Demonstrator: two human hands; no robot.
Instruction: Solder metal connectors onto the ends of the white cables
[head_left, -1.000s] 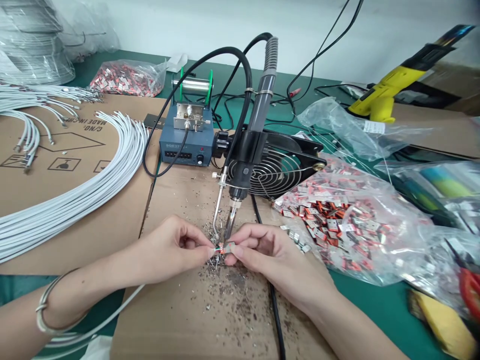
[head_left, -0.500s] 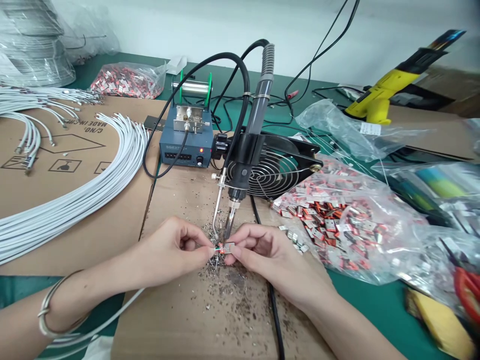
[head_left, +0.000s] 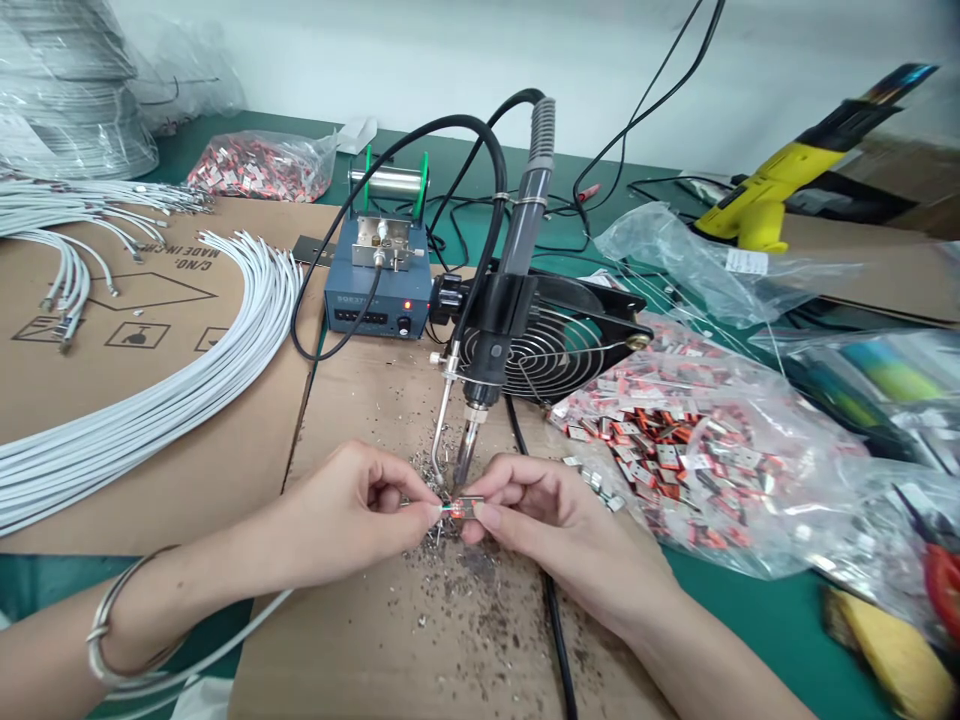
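Note:
My left hand (head_left: 375,505) pinches the end of a white cable (head_left: 255,612), where thin coloured wires (head_left: 445,508) show past the fingertips. Between the thumb and fingers of my right hand (head_left: 551,520) is a small metal USB connector (head_left: 471,508) with an orange-red part at its wire side. Wires and connector meet just below the tip of a soldering iron (head_left: 466,450) clamped in a stand. Whether the tip touches them I cannot tell. A thin metal solder guide tube (head_left: 442,420) comes down beside the iron.
Behind stands a blue solder feeder (head_left: 375,300) with a solder spool (head_left: 390,180). A black fan (head_left: 562,340) sits behind the iron. Bagged connectors (head_left: 675,450) lie right, bundled white cables (head_left: 225,370) left. Solder bits (head_left: 450,600) litter the cardboard. A yellow heat gun (head_left: 765,190) rests back right.
The whole view has shifted slightly. The connector has tilted in my right hand's fingers, showing a darker face and more of its orange-red part. Both hands keep their pinches.

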